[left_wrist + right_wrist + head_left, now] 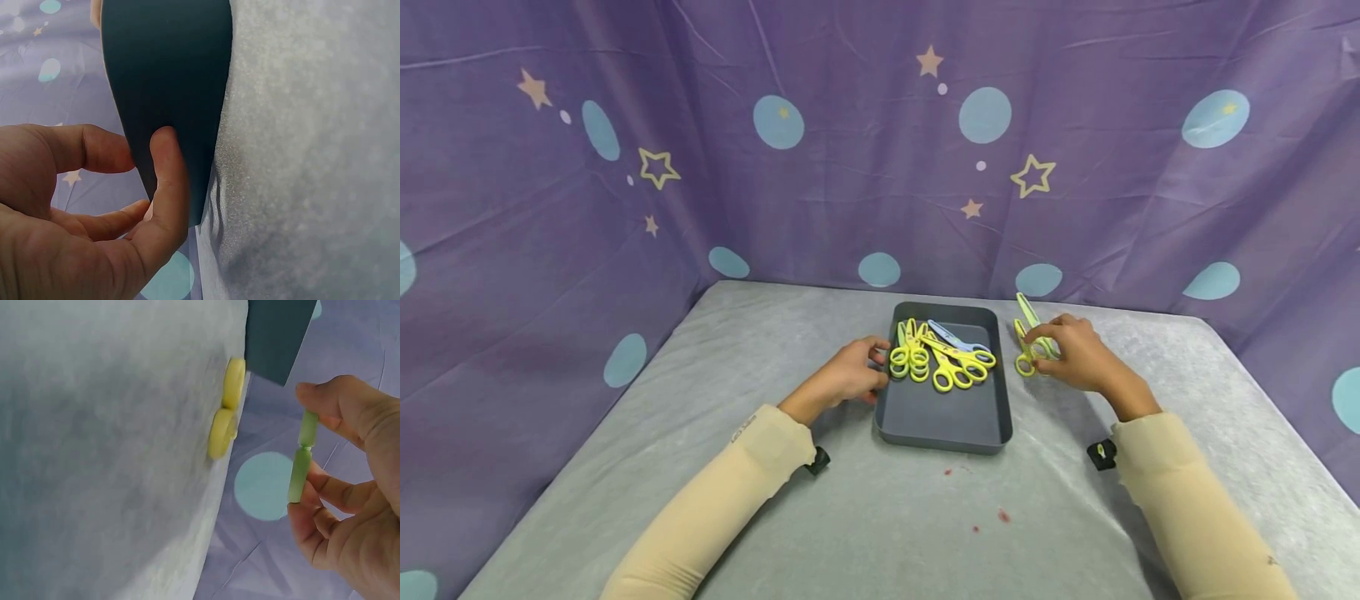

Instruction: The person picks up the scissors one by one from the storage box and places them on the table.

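Note:
My left hand (pixel 852 372) is at the left wall of a dark grey tray (pixel 946 443). In the left wrist view, one finger (pixel 166 156) presses the tray's outer side while others bend at the rim. Inside the tray lie several scissors, among them yellow scissors (pixel 952 373) and light blue scissors (pixel 951 337). To the right of the tray, my right hand (pixel 1078 354) grips green scissors (pixel 1028 312) by the handles, blades pointing away from me. In the right wrist view the green handles (pixel 300 472) sit between thumb and fingers. Yellow scissors (pixel 1022 362) lie on the table just left of that hand.
A grey cloth covers the table (pixel 760 333), with small red marks (pixel 1003 516) near the front. A purple curtain (pixel 865 150) with stars and blue spots hangs behind the table and along its left side. The tray's front part shows bare floor.

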The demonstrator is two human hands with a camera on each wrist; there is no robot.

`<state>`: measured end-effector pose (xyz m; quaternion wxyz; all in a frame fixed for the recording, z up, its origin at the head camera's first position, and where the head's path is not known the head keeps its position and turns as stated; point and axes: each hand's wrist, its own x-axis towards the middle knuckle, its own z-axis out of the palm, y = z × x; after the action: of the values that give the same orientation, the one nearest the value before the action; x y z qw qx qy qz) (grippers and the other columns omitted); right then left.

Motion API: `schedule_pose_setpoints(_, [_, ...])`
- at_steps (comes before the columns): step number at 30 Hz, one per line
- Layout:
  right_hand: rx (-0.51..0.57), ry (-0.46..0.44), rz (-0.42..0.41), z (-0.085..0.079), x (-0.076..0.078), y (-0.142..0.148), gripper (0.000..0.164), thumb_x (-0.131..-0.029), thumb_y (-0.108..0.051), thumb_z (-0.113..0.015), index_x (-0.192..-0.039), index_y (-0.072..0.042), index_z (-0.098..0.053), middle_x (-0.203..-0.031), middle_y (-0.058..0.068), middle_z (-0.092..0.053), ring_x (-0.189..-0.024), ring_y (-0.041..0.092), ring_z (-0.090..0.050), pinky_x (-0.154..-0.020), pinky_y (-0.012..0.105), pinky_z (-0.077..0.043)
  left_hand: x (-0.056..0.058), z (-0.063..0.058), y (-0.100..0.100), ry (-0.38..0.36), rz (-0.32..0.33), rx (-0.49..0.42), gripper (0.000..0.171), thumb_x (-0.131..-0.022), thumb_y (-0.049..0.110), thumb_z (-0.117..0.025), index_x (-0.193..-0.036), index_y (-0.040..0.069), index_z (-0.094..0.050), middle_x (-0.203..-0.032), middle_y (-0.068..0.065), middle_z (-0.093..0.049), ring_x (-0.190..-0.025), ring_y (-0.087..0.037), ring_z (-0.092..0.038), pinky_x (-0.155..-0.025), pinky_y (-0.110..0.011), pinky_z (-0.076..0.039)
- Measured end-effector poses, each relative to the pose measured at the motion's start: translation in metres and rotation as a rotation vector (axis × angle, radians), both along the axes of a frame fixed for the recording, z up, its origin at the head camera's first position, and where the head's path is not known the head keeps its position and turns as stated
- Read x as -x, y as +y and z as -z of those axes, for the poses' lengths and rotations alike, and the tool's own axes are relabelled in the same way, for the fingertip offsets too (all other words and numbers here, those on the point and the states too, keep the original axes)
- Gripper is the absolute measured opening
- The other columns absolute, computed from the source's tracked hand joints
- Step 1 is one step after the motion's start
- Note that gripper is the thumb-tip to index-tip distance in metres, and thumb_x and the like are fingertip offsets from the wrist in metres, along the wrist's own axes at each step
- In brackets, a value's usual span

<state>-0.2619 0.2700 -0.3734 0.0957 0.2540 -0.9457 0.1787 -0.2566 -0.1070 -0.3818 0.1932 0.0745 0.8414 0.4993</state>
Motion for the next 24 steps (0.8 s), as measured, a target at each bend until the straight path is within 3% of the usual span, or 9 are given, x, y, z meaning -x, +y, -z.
schedule_pose_setpoints(10, [0.005, -0.082, 0.015, 0.010, 0.006, 0.026, 0.029, -0.086, -0.013, -0.080, -0.113, -0.004, -0.075, -0.109, 0.019, -0.072, -0.108, 0.043, -0.058, -0.094, 0.068, -0.038, -0.001, 0.000, 0.000, -0.003, -0.006, -0.009, 0.068, -0.090, -0.006, -0.058, -0.155, 0.005, -0.040, -0.132, -0.017, -0.049, -0.079, -0.023, -0.059, -0.065, -0.041, -0.062])
schedule_pose_setpoints(18, [-0.011, -0.132, 0.034, 0.017, 0.007, 0.036, 0.031, -0.083, -0.012, -0.082, -0.111, -0.001, -0.075, -0.101, 0.016, -0.073, -0.095, 0.037, -0.061, -0.086, 0.061, -0.045, -0.002, 0.001, 0.000, -0.006, -0.004, -0.011, 0.068, -0.089, -0.006, -0.058, -0.154, 0.005, -0.040, -0.131, -0.016, -0.049, -0.081, -0.024, -0.059, -0.066, -0.042, -0.062])
schedule_pose_setpoints(24, [-0.053, -0.150, 0.046, 0.018, 0.009, 0.037, 0.031, -0.081, -0.013, -0.083, -0.108, -0.002, -0.075, -0.102, 0.018, -0.073, -0.097, 0.041, -0.064, -0.083, 0.059, -0.046, -0.002, 0.000, 0.000, -0.009, -0.015, -0.009, 0.068, -0.089, -0.006, -0.058, -0.154, 0.006, -0.041, -0.131, -0.016, -0.049, -0.080, -0.024, -0.059, -0.066, -0.042, -0.062])
